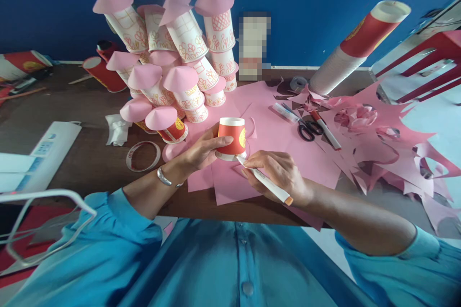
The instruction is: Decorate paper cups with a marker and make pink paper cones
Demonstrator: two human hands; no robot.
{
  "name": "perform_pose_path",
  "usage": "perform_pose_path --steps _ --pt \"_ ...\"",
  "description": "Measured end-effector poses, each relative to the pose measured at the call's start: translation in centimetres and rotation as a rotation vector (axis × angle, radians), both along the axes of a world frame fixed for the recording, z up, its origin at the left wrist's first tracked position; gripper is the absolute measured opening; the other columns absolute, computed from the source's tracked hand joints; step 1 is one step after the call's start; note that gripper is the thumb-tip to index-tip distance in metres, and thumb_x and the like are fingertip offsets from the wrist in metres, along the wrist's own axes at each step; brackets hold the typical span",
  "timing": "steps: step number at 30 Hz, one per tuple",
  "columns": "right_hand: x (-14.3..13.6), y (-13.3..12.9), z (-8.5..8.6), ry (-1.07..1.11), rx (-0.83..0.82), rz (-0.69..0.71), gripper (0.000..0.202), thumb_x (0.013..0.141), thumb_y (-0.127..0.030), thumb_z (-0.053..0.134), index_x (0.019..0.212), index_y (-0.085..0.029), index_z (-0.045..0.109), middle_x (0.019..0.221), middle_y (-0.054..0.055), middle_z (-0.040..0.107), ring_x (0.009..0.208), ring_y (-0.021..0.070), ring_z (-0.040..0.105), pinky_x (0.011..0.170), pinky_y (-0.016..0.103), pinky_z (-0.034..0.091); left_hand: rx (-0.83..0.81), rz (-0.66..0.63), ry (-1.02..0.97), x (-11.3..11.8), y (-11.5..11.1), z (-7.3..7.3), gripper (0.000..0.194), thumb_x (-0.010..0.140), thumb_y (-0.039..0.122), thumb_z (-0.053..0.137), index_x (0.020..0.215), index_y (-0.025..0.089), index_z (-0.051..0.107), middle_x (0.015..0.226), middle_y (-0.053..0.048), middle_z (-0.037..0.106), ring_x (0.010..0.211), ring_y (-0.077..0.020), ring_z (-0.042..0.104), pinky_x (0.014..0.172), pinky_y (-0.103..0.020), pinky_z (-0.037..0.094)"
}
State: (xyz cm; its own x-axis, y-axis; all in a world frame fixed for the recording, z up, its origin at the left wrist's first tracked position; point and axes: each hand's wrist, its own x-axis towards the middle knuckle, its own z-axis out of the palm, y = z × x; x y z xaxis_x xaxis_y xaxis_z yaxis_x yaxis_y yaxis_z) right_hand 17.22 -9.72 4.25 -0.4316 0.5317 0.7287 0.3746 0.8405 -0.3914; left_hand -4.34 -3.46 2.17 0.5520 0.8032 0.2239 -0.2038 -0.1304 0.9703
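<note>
My left hand (211,146) is wrapped round a red and white paper cup (230,130) with a yellow emblem, held upside down above pink paper. Between the fingers of my right hand (275,170) is a white marker (270,185) with an orange end. Its tip meets the white band low on the cup, or comes very close to it. Pink sheets (230,187) lie under both hands. To the left, paper cups with pink cone roofs (180,79) stand stacked, many with flowers and windows drawn on them.
Scissors (309,129), another marker (326,129) and pink paper scraps (392,148) lie to the right. A tall stack of cups (345,60) leans behind them. A tape roll (143,156) and a crumpled white piece (118,129) rest on the left. A blue wall (306,14) bounds the back.
</note>
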Motion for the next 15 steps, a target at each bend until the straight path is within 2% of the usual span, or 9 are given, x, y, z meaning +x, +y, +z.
perform_pose_path --steps 6,11,15 --pt "0.1 0.0 0.1 -0.014 0.006 -0.021 0.015 0.098 -0.01 0.064 0.101 -0.022 0.056 0.077 0.0 0.075 0.064 0.0144 0.075 0.056 0.023 0.058 0.085 0.062 0.019 -0.2 0.1 0.1 0.021 0.095 0.046 0.074 0.104 0.028 0.072 0.093 -0.003 0.067 0.088 -0.02 0.068 0.073 -0.032 0.063" --pt "0.3 0.1 0.3 0.029 0.038 -0.002 0.016 0.097 -0.01 0.065 0.105 -0.022 0.059 0.077 0.0 0.075 0.065 0.0153 0.076 0.058 0.024 0.06 -0.064 0.047 -0.063 -0.2 0.2 -0.2 0.018 0.09 0.04 0.08 0.093 0.026 0.069 0.091 -0.001 0.068 0.088 -0.0189 0.07 0.072 -0.029 0.064" --pt "0.6 0.4 0.6 0.094 0.058 -0.015 0.015 0.097 -0.013 0.066 0.108 -0.021 0.061 0.078 0.001 0.075 0.067 0.0159 0.076 0.06 0.025 0.062 -0.17 0.021 -0.094 -0.4 0.1 -1.1 0.024 0.095 0.043 0.073 0.104 0.021 0.069 0.1 -0.004 0.073 0.105 -0.0244 0.075 0.079 -0.03 0.066"
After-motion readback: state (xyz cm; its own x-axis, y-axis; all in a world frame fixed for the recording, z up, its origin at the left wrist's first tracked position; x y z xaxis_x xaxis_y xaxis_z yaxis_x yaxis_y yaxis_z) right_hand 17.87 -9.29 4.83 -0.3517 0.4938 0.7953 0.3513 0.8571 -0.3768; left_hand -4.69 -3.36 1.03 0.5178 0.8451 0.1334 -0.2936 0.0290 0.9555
